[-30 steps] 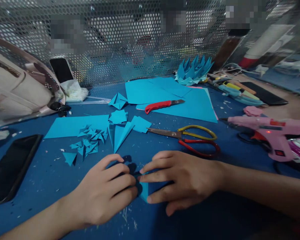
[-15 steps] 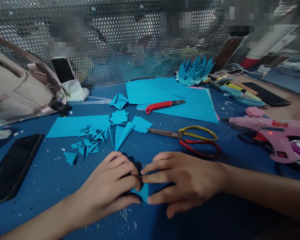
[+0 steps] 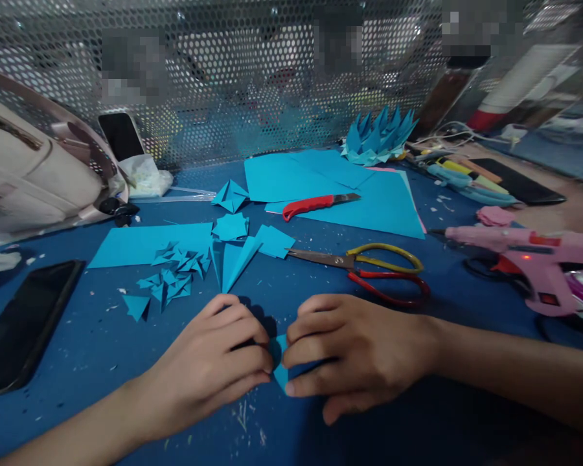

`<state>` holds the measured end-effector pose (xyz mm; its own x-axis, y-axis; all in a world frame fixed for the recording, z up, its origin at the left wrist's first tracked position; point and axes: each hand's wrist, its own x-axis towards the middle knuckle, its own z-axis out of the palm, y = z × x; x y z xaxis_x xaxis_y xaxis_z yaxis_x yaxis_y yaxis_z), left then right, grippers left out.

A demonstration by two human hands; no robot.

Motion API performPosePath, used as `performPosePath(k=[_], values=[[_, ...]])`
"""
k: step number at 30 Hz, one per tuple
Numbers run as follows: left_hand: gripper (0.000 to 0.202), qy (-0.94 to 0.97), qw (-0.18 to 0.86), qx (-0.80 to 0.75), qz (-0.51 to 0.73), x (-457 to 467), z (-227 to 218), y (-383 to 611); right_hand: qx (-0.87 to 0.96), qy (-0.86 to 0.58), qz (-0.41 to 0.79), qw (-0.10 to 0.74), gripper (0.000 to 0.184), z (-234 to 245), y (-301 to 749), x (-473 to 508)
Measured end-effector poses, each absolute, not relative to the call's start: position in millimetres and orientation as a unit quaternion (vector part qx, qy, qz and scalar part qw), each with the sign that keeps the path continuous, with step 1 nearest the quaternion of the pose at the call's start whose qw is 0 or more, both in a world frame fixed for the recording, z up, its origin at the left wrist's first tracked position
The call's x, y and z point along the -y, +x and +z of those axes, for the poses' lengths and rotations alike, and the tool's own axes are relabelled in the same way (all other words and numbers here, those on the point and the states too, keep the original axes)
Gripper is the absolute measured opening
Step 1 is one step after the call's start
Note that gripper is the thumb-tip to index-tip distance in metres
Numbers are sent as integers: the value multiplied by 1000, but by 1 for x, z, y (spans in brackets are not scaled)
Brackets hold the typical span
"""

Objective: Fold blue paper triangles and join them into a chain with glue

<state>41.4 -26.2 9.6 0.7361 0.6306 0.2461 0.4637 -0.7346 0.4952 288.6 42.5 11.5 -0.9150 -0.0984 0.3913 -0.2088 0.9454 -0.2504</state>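
Behind the bench (image 3: 72, 349) stands a grey perforated metal panel (image 3: 243, 97), spanning most of the view's width. Bolt heads (image 3: 274, 11) are noted along its upper part. Its round holes show pale light and mixed patches of colour from beyond; a bluish cast lies on the lower middle. Bench top: dark blue, marked with pale specks and scratches. At far right a tan-brown surface (image 3: 578, 210) shows; blur leaves its nature uncertain. Lighting is dim, with deep shadow at the near right.

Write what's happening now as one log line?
left hand: at small blue paper | right hand: on it | scissors: untouched
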Motion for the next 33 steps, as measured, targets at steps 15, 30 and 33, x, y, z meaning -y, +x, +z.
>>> performPosePath(k=[15, 30, 33], values=[[10, 844, 316, -381, 207, 26, 14, 46, 964, 76, 161, 198, 22, 11, 288, -40], [8, 851, 294, -391, 191, 26, 15, 47, 975, 72, 93, 187, 27, 14, 291, -32], [8, 853, 288, -393, 186, 26, 15, 47, 978, 64, 75, 184, 30, 15, 291, -26]])
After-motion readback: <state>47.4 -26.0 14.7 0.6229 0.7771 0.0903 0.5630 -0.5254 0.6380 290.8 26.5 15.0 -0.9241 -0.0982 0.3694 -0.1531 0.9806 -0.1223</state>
